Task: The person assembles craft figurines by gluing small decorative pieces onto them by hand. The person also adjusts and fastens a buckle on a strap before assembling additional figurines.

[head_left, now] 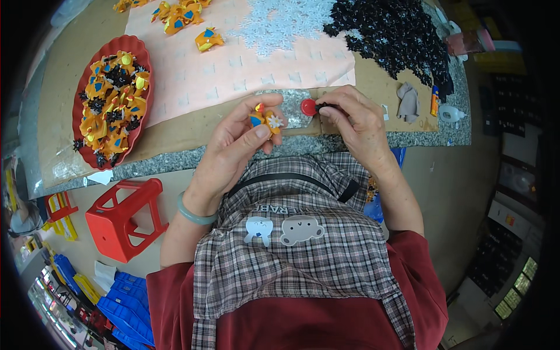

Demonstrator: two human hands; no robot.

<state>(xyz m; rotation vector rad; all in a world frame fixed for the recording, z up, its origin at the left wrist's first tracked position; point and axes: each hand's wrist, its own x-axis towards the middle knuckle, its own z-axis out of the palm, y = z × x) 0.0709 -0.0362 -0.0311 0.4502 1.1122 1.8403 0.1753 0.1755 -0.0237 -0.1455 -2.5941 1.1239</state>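
Between the thumb and fingers of my left hand (pixel 242 137) is a small orange toy figure (pixel 257 120) with blue patches and a white star-shaped piece (pixel 274 121) on it. My right hand (pixel 357 119) pinches a small black piece (pixel 328 107) over a round red cap (pixel 308 107). Whether the piece touches the cap I cannot tell. Both hands are above the table's near edge, a short way apart. At the left, a red scalloped tray (pixel 146 93) holds many orange figures (pixel 96 125) mixed with black pieces.
On a pale pink sheet (pixel 245 76) lie more orange figures (pixel 181 17) and a pile of white star-shaped pieces (pixel 280 26). Black pieces (pixel 391 35) heap at the back right, near a grey cloth (pixel 408 102) and a small white bottle (pixel 450 114). A red stool (pixel 125 219) stands below left.
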